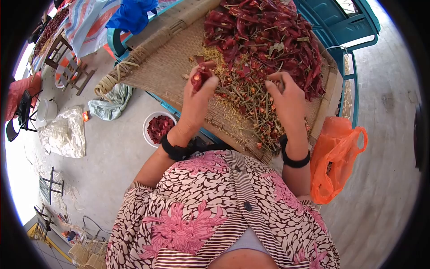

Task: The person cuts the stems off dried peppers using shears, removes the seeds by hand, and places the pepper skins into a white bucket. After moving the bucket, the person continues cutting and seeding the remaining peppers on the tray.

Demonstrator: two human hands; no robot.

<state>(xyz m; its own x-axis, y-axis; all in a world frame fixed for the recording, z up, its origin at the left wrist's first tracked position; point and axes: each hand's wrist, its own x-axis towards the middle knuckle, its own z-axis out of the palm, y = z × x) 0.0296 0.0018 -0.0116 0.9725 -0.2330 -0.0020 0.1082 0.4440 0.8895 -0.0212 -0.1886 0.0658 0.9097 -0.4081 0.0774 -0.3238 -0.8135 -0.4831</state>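
My left hand is closed around a dark red dried chili, its open end facing up. To the right, my right hand hovers over a heap of stems, thumb and forefinger curled toward each other; whatever lies between them is too small to make out. Both hands are above a woven tray. A large pile of dried red chilies covers its far part, with yellow seeds scattered nearer to me.
A white bowl of red chili pieces stands on the floor at left. An orange plastic bag hangs at the tray's right. Teal metal framing borders the tray. Farther left are a wooden stool and a clear plastic bag.
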